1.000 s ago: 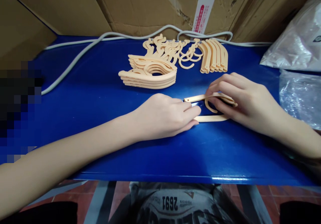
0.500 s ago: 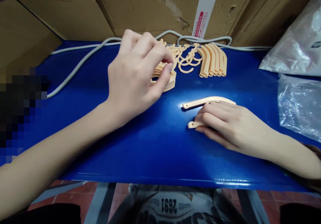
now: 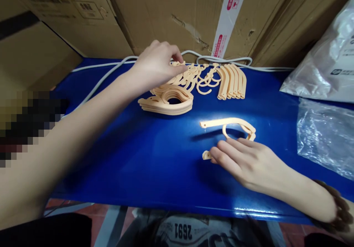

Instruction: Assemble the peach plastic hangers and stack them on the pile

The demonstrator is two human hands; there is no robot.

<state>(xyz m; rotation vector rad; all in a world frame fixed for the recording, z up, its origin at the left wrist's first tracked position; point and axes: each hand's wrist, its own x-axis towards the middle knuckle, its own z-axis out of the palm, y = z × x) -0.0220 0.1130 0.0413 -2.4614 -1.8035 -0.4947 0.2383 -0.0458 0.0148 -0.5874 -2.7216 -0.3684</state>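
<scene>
Nearest you is your grey shirt (image 3: pixel 182 230), the number 2691 reading upside down, with red floor tiles (image 3: pixel 96 217) showing to either side of it. Beyond it runs the shiny blue table (image 3: pixel 132 154).

On the right of that surface your right hand (image 3: pixel 238 160), a brown band (image 3: pixel 333 202) round its wrist, is closed over the lower arm of a cream hanger (image 3: pixel 226 121). That arm's holed tip pokes out past your fingers; the upper arm slants free, casting a shadow on the blue, and a curved hook shows between the 2 arms. To the right lies a crumpled clear plastic sheet (image 3: pixel 326 136).

Farther off, a stack of folded hangers (image 3: pixel 166 108) sits left of centre. Your left hand (image 3: pixel 159 60) reaches over behind it, thumb and fingertip at the heap of cream hooks (image 3: pixel 190 77); you can't tell from here whether they pinch 1. Right of the heap lies a row of curved cream arms (image 3: pixel 232 82), side by side.

At the back, a white cable (image 3: pixel 102 75) winds along below cardboard boxes (image 3: pixel 166 14), 1 of them bearing white tape (image 3: pixel 228 21) with red print. A white plastic bag (image 3: pixel 326 69) stands at far right.
</scene>
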